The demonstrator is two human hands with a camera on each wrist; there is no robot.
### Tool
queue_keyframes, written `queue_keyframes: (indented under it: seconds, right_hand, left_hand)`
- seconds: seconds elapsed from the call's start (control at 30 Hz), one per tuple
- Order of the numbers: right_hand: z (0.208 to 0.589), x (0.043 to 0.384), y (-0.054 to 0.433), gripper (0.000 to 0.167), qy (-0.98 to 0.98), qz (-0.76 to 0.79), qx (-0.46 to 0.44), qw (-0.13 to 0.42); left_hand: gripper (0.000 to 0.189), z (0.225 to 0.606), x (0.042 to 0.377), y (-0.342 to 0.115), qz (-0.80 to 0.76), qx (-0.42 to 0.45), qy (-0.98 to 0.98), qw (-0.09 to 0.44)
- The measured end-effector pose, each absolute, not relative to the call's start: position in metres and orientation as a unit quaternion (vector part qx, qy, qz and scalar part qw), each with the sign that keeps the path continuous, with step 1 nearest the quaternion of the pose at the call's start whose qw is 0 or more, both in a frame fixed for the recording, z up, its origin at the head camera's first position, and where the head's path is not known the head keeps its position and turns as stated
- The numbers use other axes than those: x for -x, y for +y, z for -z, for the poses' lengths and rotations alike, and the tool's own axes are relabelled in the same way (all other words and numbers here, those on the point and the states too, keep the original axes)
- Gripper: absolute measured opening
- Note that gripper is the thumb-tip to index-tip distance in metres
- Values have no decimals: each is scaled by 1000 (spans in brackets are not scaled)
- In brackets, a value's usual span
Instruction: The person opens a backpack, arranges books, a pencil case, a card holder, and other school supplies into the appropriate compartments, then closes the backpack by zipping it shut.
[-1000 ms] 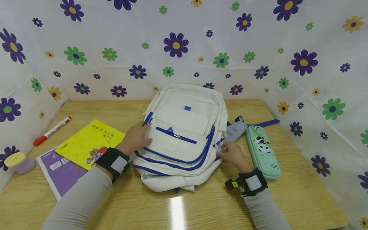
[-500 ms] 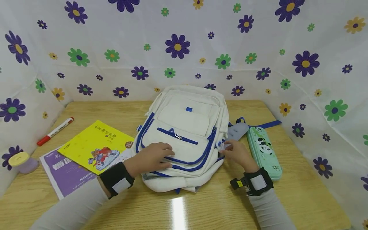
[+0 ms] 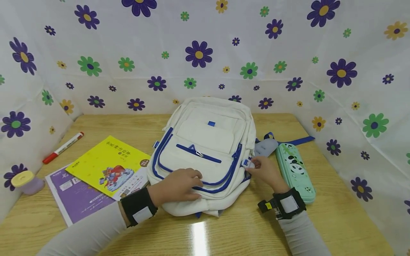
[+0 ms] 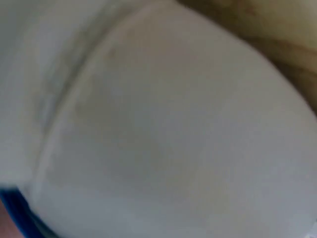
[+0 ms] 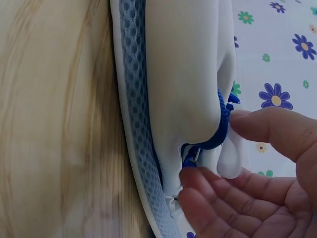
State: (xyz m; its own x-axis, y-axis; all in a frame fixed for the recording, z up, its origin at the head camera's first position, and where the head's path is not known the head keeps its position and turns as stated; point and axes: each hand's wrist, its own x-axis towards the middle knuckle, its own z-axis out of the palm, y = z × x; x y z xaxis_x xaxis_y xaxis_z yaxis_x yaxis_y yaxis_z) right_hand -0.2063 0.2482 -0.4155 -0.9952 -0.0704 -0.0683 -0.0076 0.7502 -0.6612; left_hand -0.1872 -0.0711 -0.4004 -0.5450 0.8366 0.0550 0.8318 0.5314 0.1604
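A white backpack (image 3: 205,131) with blue zips lies on the wooden table, front pocket facing up. My left hand (image 3: 179,185) rests across its lower front edge, fingers loosely bent over the blue piping. White fabric of the bag (image 4: 173,124) fills the left wrist view, with that hand's fingers mostly out of sight. At the bag's right side my right hand (image 3: 264,173) pinches a small white tab (image 3: 246,163) with a blue mark. In the right wrist view, the thumb lies against the white tab (image 5: 230,156) and the fingers are behind it, beside a blue strap (image 5: 220,129).
Right of the bag lies a mint panda pencil case (image 3: 295,172), near a grey strap (image 3: 266,146) with blue webbing. On the left are a yellow book (image 3: 109,165) over a purple book (image 3: 77,197), a red marker (image 3: 63,147) and a small yellow-lidded tub (image 3: 28,182).
My left hand has moved from the bag's left side down and right onto its lower front edge. My right hand stays at the white tab on the right side.
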Motion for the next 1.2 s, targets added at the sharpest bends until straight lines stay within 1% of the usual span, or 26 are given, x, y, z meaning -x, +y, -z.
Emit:
queue_keyframes:
  seconds: [0.2, 0.37, 0.5, 0.67, 0.83, 1.0, 1.1, 1.2]
  right_hand:
    - [414, 205, 249, 39, 933, 359, 20, 22]
    - [415, 206, 248, 37, 930, 368, 13, 12]
    - [415, 206, 248, 37, 928, 373, 16, 10]
    - [414, 206, 251, 36, 928, 367, 54, 20]
    - [418, 206, 255, 39, 921, 378, 89, 40]
    - [418, 206, 253, 45, 915, 393, 73, 57]
    - [418, 206, 253, 45, 915, 394, 63, 62]
    - [421, 207, 254, 41, 914, 395, 65, 59]
  left_hand:
    - [35, 404, 181, -66, -41, -472, 880, -21]
    - [25, 408, 179, -64, -34, -472, 879, -57]
    - [20, 409, 177, -63, -39, -462, 883, -65]
    - [21, 409, 173, -61, -80, -436, 894, -71]
    - [23, 411, 171, -62, -113, -423, 892, -109]
    - [20, 412, 173, -62, -135, -422, 884, -149]
    - [17, 411, 173, -62, -150, -423, 880, -158]
    - [17, 409, 173, -62, -158, -424, 878, -157]
